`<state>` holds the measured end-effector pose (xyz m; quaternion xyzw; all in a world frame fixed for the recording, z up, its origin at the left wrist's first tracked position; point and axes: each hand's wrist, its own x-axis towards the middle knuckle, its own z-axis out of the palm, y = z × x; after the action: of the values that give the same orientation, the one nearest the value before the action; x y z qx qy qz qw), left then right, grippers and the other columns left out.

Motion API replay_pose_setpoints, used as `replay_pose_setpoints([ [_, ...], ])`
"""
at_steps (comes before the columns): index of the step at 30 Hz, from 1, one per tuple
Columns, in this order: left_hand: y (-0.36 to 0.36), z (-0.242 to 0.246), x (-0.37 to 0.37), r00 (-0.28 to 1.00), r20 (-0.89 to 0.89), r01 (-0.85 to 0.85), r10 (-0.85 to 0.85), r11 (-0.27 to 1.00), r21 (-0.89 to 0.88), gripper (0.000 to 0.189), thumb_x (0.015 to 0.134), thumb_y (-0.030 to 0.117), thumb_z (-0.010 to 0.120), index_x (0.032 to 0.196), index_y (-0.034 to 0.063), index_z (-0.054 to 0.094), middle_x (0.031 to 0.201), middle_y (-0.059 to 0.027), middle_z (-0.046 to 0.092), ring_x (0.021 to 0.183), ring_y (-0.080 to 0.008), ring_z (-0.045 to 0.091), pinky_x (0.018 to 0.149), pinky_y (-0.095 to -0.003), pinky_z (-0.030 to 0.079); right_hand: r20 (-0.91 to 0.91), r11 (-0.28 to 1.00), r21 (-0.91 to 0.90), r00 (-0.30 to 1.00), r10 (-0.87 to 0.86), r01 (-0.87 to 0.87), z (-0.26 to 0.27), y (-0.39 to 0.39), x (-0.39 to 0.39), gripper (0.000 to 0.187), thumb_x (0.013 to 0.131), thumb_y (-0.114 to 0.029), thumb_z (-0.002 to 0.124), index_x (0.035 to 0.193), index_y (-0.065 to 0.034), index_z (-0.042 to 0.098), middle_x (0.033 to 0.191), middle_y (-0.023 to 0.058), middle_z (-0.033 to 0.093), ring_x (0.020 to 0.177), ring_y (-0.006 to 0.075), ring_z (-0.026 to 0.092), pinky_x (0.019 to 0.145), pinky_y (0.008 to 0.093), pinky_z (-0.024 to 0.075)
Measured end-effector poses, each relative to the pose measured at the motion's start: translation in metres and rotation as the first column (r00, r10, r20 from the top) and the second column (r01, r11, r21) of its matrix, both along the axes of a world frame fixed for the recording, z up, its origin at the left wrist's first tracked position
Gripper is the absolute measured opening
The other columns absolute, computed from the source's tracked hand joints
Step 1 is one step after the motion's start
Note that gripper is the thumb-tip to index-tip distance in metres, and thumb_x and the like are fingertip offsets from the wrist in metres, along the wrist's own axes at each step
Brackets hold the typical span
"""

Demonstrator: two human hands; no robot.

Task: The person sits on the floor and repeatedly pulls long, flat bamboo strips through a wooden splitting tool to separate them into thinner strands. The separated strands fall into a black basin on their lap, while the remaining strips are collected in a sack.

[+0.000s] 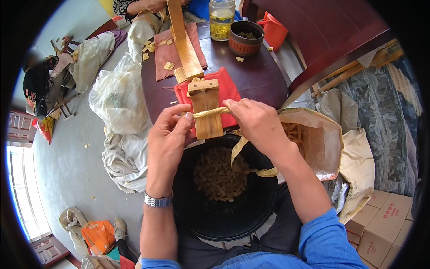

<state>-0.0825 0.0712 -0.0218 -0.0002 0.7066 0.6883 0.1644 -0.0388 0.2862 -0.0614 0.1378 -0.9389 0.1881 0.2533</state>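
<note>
A twisted pale yellow strip (211, 112) of leaf-like material is stretched between my two hands, across a wooden block (207, 126) at the near end of the table. My left hand (173, 134), with a metal watch at its wrist, pinches the strip's left end between thumb and fingers. The right end is gripped by my right hand (258, 124); its fingertips are partly hidden. A loose length of strip (239, 150) hangs below my right hand over a black tub (225, 228) holding many small brown pieces (220, 175). Red cloth (230, 87) lies under the block.
On the dark table (215, 50) are a long wooden piece (188, 53), small yellowish pieces (169, 66), a glass jar (221, 20) and a brown pot (246, 38). An open sack (322, 148) stands right, plastic bags (117, 97) left. Other people sit at the top and far left.
</note>
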Motion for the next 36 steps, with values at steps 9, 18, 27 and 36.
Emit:
replay_pose_setpoints([
  [9, -0.001, -0.044, 0.000, 0.742, -0.605, -0.220, -0.290, 0.747, -0.628, 0.010, 0.097, 0.013, 0.066, 0.104, 0.0052, 0.064, 0.076, -0.0035, 0.062, 0.068, -0.0070, 0.055, 0.063, -0.0259, 0.047, 0.278, 0.989, 0.129, 0.955, -0.104, 0.071, -0.006, -0.012, 0.007, 0.038, 0.076, 0.004, 0.066, 0.113, -0.0017, 0.062, 0.087, 0.0137, 0.065, 0.079, 0.0320, 0.069, 0.070, 0.0407, 0.0577],
  [18, -0.019, -0.009, 0.031, 0.962, -0.169, 0.074, -0.213, 0.803, -0.592, 0.049, 0.103, 0.044, 0.057, 0.084, 0.0002, 0.069, 0.073, -0.0024, 0.065, 0.068, -0.0079, 0.056, 0.064, -0.0240, 0.046, 0.201, 0.976, -0.206, 0.979, -0.027, 0.069, 0.010, -0.020, 0.024, 0.016, 0.100, -0.018, 0.058, 0.102, -0.0035, 0.051, 0.069, 0.0191, 0.062, 0.070, 0.0381, 0.066, 0.060, 0.0474, 0.0523],
  [27, -0.008, -0.031, 0.080, 0.789, 0.440, 0.126, -0.429, 0.814, 0.567, 0.064, 0.105, 0.058, 0.038, 0.108, 0.0004, 0.065, 0.092, -0.0114, 0.071, 0.075, -0.0197, 0.069, 0.070, -0.0302, 0.055, -0.184, 0.888, -0.290, 0.932, 0.314, -0.356, 0.043, -0.043, 0.056, 0.024, 0.087, -0.011, 0.072, 0.111, -0.0075, 0.071, 0.108, 0.0088, 0.072, 0.097, 0.0263, 0.070, 0.080, 0.0368, 0.0548],
  [36, -0.011, -0.017, 0.063, 0.865, 0.380, -0.012, -0.327, 0.743, 0.669, 0.039, 0.106, 0.022, 0.046, 0.132, -0.0070, 0.054, 0.119, -0.0169, 0.066, 0.110, -0.0238, 0.066, 0.097, -0.0350, 0.054, -0.183, 0.845, -0.215, 0.870, 0.457, -0.489, 0.048, -0.061, 0.071, 0.028, 0.084, -0.013, 0.069, 0.111, -0.0143, 0.073, 0.112, 0.0029, 0.070, 0.105, 0.0194, 0.066, 0.092, 0.0374, 0.0521],
])
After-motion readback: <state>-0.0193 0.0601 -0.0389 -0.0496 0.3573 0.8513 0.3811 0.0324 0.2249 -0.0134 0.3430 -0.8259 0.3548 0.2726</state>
